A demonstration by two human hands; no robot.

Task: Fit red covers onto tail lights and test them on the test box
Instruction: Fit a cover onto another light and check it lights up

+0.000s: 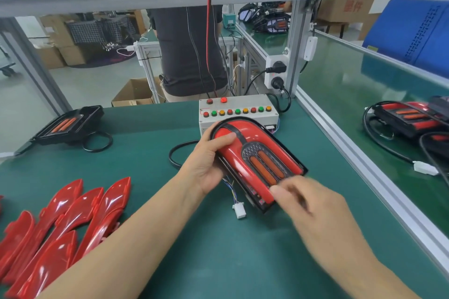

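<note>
Covers (pixel 56 233) lie left while left hand (pixel 206 167) grips tail light (pixel 257 160); blurred right hand (pixel 313 204), fingers curled, touches it.

Single head view, close above the bench (pixel 243 262); facing forward, downward.

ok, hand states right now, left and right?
Left hand: grips the tail light, thumb on its red cover.
Right hand: blurred at the light's near end; grip cannot be told.

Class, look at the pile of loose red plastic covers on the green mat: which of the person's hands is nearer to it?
Left. The left hand grips the covered tail light right of the pile of loose red plastic covers; the right hand lies farther right, at the light's near end.
</note>
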